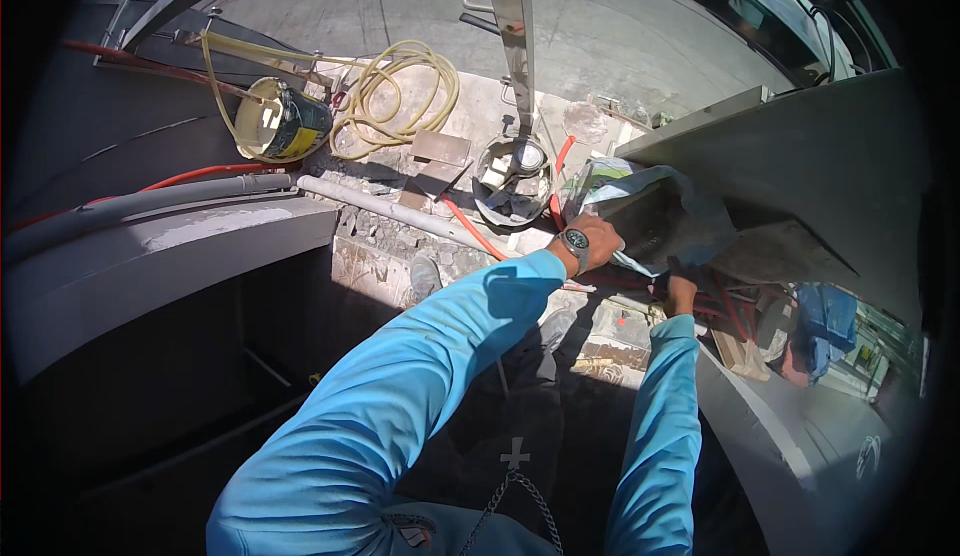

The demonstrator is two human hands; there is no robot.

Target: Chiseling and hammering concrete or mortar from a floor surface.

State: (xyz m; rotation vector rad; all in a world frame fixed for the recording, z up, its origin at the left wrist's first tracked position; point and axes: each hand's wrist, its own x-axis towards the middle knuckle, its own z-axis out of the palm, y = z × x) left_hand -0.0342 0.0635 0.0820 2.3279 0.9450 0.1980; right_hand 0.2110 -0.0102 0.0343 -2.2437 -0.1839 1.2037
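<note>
My left hand (597, 240), with a watch at the wrist, is closed on the near edge of a white and green plastic bag (622, 184). Just to its right, my right hand (680, 291) is closed at the same edge, its fingertips partly hidden. Between and beyond both hands the bag gapes, its dark inside showing through thin, clear-looking plastic. What lies in it I cannot make out. To the left of the bag stands a round bucket (512, 218) holding a white-rimmed round thing and several pale pieces.
Further left are a dark bucket (300, 126), a coiled yellow hose (385, 91) and loose tiles (440, 148). A grey pipe (390, 212) and an orange hose (470, 226) cross the rubble. A metal post (515, 46) rises behind. Blue plastic (826, 324) lies at right.
</note>
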